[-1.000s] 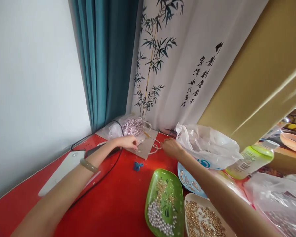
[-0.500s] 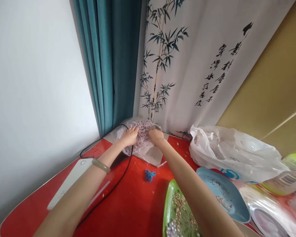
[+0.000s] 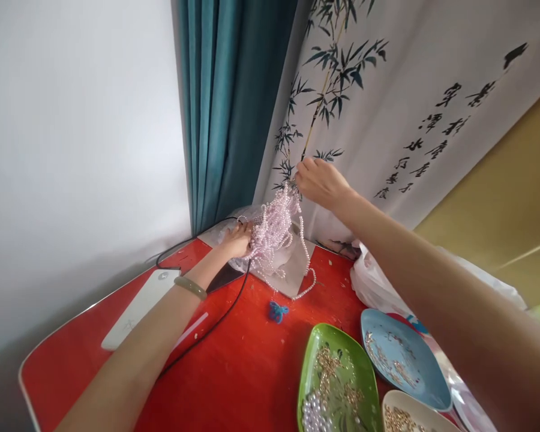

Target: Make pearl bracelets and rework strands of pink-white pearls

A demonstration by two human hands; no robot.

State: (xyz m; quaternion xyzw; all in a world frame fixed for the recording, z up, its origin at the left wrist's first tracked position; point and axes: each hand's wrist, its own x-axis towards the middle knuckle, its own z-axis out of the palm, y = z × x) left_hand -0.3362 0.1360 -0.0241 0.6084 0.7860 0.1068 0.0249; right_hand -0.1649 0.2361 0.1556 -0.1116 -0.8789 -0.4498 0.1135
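Note:
A thick bunch of pale pink bead strands (image 3: 274, 231) hangs from my right hand (image 3: 320, 182), whose fingers are pinched round its top. Lower strands spread over a plastic bag and a beige sheet (image 3: 292, 279); one trails in a loop onto the red table. Beside the bunch, on its left, my left hand (image 3: 239, 240) rests against the beads and the clear plastic bag (image 3: 252, 213). Its fingertips are partly hidden behind the strands, so I cannot make out its grip. A blue knotted piece (image 3: 278, 311) lies just in front on the table.
A green tray (image 3: 308, 360) holds gold pieces and pearly beads. Right of it are a blue tray (image 3: 425, 372) and a cream dish (image 3: 393, 401) with small gold pieces. A white plastic bag (image 3: 369, 279) stands behind. On the left lie a white flat device (image 3: 139, 312) and a black cord (image 3: 220, 318).
My right hand has risen up and to the right, lifting the bead bunch upright from the bag. My left hand stays low beside it. The view has shifted left.

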